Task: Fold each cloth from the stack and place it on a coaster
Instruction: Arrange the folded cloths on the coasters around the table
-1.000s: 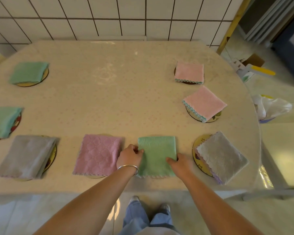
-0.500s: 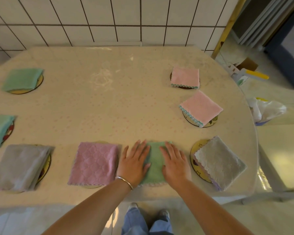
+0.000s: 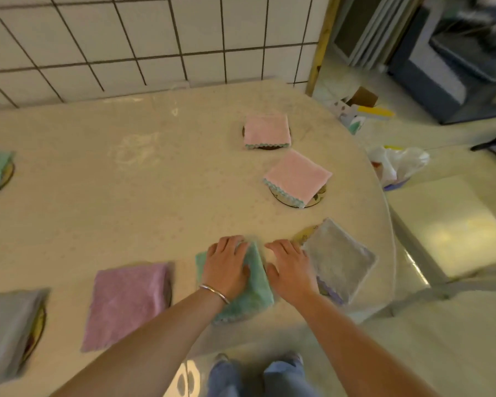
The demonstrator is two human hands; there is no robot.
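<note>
While the left hand [image 3: 226, 267] lies flat on the folded green cloth [image 3: 257, 285], its fingers extended and its grip loose, curled round nothing, the right hand [image 3: 289, 269] rests just beside it on the right, palm down and likewise grasping nothing. Whether the right hand's thumb touches the cloth's right edge is hard to tell through the motion blur. The green cloth sits under and between the two hands at the near edge of the worktop [image 3: 126, 196], its long axis running away from the person with a slight lean to the left. No coaster shows beneath it; it may be hidden by the cloth.

Outward from there, a grey cloth [image 3: 341, 262] lies on a yellow coaster [image 3: 305, 233] close to the right hand, and a mauve cloth [image 3: 126, 302] lies to the left of the left hand. Farther back on the right, two pink cloths [image 3: 298, 176] sit on their own coasters. More folded cloths lie on coasters at the left edge of the view.

By my reading, the left hand governs the next move, since it alone bears squarely on the green cloth. No stack of unfolded cloths is in view, so the task seems close to done.
</note>
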